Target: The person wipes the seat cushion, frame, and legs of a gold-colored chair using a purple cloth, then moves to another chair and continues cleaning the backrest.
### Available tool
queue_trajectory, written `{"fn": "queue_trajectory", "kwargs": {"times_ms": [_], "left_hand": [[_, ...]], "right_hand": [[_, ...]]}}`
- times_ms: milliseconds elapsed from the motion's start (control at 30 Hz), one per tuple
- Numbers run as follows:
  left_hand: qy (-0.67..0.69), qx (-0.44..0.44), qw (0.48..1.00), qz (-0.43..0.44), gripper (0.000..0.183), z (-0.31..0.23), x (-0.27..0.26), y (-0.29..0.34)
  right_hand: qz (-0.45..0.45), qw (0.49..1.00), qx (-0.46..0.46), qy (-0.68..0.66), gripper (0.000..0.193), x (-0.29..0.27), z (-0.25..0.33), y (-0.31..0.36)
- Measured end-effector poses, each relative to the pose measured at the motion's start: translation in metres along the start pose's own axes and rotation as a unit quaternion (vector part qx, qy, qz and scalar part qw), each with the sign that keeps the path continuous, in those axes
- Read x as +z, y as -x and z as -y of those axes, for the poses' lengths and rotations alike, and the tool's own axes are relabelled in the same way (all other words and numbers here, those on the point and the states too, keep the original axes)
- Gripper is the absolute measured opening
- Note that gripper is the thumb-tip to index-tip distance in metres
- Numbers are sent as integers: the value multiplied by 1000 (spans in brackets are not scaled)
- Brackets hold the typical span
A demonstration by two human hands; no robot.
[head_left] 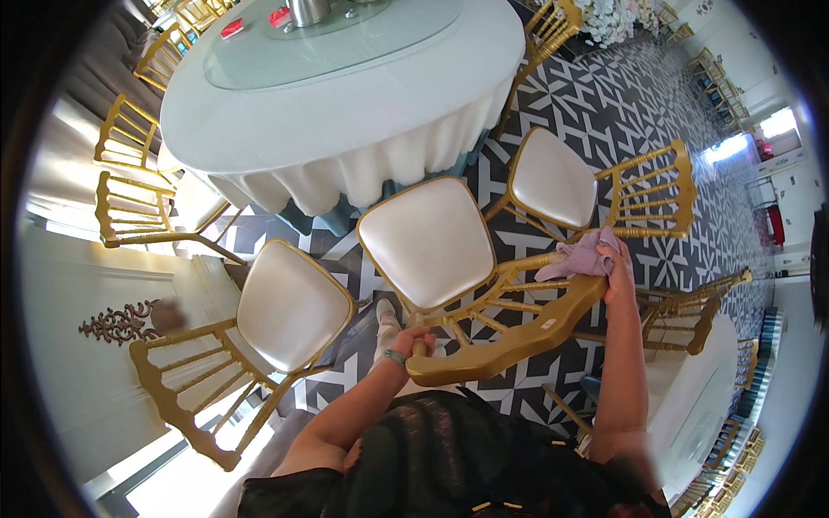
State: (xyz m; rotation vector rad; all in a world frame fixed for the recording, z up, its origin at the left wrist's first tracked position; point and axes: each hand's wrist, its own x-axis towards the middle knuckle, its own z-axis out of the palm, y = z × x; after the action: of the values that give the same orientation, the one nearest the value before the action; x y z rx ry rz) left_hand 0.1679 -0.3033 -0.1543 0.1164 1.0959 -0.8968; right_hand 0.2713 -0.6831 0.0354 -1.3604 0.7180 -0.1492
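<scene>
Right in front of me stands a gold chair with a white padded seat (pixel 428 243). Its curved backrest top rail (pixel 509 341) runs between my two hands. My left hand (pixel 411 344) is wrapped round the left post of the backrest, and a green band shows on that wrist. At the backrest's right end, my right hand (pixel 618 274) grips a crumpled light purple cloth (pixel 589 256) that lies against the right post. Part of the cloth is hidden under my fingers.
A round table with a white tablecloth (pixel 345 138) and a glass turntable (pixel 345 43) stands ahead. Similar gold chairs are close on the left (pixel 294 306) and right (pixel 553 181). Another covered table (pixel 717 414) is behind at the right. The floor (pixel 561 95) has black and white patterned tiles.
</scene>
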Motion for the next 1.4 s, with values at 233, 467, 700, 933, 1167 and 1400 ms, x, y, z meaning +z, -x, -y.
{"fn": "queue_trajectory", "kwargs": {"times_ms": [233,467,700,933,1167,1400], "left_hand": [[-97,74,985,124,14,-94,51,35],[-269,315,910,-14,12,-127,89,78],[31,81,992,94,10,-209,80,35],[11,98,986,138,4,-238,77,14],[45,94,990,95,10,-229,111,32],[50,214,964,147,17,-244,67,-15]], "right_hand": [[40,998,-23,48,37,111,53,-56],[81,991,-34,98,28,204,77,-100],[69,995,-37,67,35,257,82,-107],[66,997,-24,39,54,254,59,-129],[78,996,-42,12,54,225,26,-143],[91,995,-32,-41,56,202,-29,-144]]}}
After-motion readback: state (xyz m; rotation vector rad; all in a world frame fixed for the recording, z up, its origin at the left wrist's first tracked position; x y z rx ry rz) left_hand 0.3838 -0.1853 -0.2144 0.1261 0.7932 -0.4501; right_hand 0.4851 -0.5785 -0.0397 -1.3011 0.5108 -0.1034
